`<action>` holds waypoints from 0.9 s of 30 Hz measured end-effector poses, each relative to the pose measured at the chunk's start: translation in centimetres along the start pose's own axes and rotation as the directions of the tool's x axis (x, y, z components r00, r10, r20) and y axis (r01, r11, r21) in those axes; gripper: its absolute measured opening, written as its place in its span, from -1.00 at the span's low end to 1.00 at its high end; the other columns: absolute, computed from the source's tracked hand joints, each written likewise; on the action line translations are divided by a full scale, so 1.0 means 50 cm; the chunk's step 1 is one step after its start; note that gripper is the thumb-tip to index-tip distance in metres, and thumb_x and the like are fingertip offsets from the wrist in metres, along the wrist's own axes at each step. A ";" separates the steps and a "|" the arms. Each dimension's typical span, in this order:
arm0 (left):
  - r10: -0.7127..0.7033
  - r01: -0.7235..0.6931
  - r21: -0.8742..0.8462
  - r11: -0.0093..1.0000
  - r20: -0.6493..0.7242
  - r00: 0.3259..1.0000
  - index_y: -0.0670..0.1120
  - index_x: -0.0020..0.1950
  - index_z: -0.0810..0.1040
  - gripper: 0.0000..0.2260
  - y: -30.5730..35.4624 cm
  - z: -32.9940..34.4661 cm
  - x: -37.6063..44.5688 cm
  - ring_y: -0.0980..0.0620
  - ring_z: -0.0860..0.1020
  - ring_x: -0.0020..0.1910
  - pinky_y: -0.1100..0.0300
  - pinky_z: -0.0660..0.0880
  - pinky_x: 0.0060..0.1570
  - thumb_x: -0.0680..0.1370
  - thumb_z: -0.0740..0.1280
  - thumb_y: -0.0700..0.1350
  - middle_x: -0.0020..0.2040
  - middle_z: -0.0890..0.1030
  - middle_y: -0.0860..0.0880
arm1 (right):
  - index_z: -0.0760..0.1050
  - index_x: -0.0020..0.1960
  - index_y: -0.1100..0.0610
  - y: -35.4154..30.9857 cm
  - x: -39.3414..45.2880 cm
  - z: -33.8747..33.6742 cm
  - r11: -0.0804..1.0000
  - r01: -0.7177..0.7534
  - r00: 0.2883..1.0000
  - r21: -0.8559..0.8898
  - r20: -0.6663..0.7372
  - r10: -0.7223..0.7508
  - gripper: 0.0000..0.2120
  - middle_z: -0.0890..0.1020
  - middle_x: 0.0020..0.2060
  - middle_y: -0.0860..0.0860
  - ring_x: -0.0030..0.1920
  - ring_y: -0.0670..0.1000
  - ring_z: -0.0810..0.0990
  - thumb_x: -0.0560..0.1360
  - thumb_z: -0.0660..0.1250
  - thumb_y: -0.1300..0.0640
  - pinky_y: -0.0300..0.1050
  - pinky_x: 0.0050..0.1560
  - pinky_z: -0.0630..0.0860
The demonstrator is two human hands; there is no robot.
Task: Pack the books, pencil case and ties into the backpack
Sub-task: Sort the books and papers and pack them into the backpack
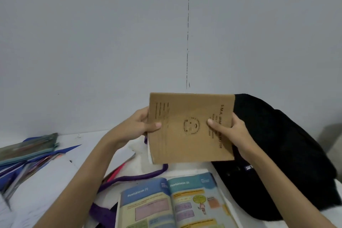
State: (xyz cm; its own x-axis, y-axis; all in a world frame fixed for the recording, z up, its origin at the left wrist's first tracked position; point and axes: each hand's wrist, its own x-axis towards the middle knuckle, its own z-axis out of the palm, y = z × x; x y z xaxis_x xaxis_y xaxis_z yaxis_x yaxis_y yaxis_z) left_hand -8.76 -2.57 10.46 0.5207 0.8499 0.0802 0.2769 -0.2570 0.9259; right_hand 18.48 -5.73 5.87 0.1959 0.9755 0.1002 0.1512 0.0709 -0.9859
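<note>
I hold a brown paper-covered exercise book (190, 127) up in the air with both hands. My left hand (140, 126) grips its left edge, thumb on the cover. My right hand (231, 131) grips its right edge. The black backpack (283, 153) lies on the table to the right, partly behind the book. An open colourful textbook (172, 201) lies flat near the front. A transparent zip pencil case (27, 148) rests at the far left on blue folders. A purple strip of fabric (133, 177), perhaps a tie or a strap, curls under the book.
The white table (46, 181) carries loose white papers (122, 155) and a stack of blue folders (18, 170) at the left. A plain grey wall (111, 42) rises right behind the table. A pink object (116, 172) pokes out under my left forearm.
</note>
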 end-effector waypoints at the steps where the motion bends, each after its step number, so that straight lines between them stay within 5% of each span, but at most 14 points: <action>1: 0.027 -0.027 -0.020 0.999 0.021 0.999 0.04 0.23 0.45 -0.68 0.016 0.012 0.003 0.14 0.60 0.05 0.24 0.57 -0.09 0.51 0.36 -0.18 0.10 0.62 0.10 | 0.51 0.13 0.11 -0.012 -0.008 -0.023 0.996 -0.050 0.993 0.078 0.107 0.042 -0.55 0.66 0.01 0.01 -0.04 -0.04 0.65 0.29 0.46 -0.01 -0.15 -0.09 0.55; 4: 0.062 -0.061 -0.127 0.990 0.006 0.998 0.03 0.28 0.42 -0.68 0.047 0.062 0.021 0.12 0.64 -0.03 0.33 0.52 -0.22 0.54 0.28 -0.17 0.08 0.64 0.06 | 0.58 0.03 0.15 -0.024 -0.032 -0.088 0.954 -0.148 0.970 0.262 0.228 0.087 -0.72 0.70 -0.07 0.10 -0.12 0.05 0.69 0.35 0.38 0.08 -0.07 -0.14 0.60; 8: -0.039 0.052 -0.265 0.963 0.055 0.998 0.11 0.29 0.40 -0.57 0.028 0.138 0.042 0.01 0.64 0.02 0.18 0.58 -0.15 0.46 0.42 -0.06 0.08 0.65 0.00 | 0.59 -0.01 0.18 -0.019 -0.042 -0.154 0.938 -0.123 0.992 0.324 0.062 0.109 -0.85 0.70 -0.16 0.08 -0.21 0.04 0.68 0.45 0.36 0.16 -0.04 -0.21 0.58; 15: -0.070 0.072 -0.059 0.996 0.032 0.997 -0.02 0.19 0.51 -0.75 0.035 0.256 0.083 0.06 0.66 -0.12 0.22 0.58 -0.25 0.51 0.36 -0.11 -0.06 0.69 -0.07 | 0.58 -0.04 0.17 0.004 -0.072 -0.271 0.941 -0.113 0.991 0.321 -0.036 0.131 -0.91 0.70 -0.17 0.07 -0.21 0.05 0.68 0.49 0.35 0.19 -0.02 -0.17 0.55; 21: 0.021 0.022 0.148 0.989 -0.279 0.960 -0.06 0.10 0.55 -0.81 0.033 0.365 0.138 0.16 0.60 -0.26 0.36 0.43 -0.40 0.49 0.40 -0.17 -0.23 0.64 0.07 | 0.55 0.06 0.12 0.003 -0.103 -0.361 0.969 -0.094 0.993 0.229 0.089 0.075 -0.75 0.71 -0.09 0.05 -0.11 0.05 0.69 0.39 0.38 0.13 0.02 -0.05 0.59; 27: -0.060 0.058 -0.052 0.997 -0.042 0.997 0.00 0.32 0.42 -0.59 0.014 0.463 0.135 0.08 0.66 -0.12 0.25 0.59 -0.18 0.50 0.34 0.03 -0.03 0.67 0.00 | 0.52 -0.10 0.16 -0.009 -0.116 -0.452 0.984 0.012 0.996 0.176 -0.090 0.004 -0.86 0.68 -0.37 -0.01 -0.38 -0.05 0.66 0.50 0.28 0.38 -0.18 -0.41 0.59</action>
State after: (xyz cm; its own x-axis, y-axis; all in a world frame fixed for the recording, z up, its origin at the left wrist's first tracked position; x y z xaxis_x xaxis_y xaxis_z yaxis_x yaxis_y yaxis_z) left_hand 13.62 -7.67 3.12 0.4686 0.8825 0.0394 0.2641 -0.1826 0.9470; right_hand 39.18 -16.12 8.72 0.2826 0.9532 0.1076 -0.0194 0.1178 -0.9928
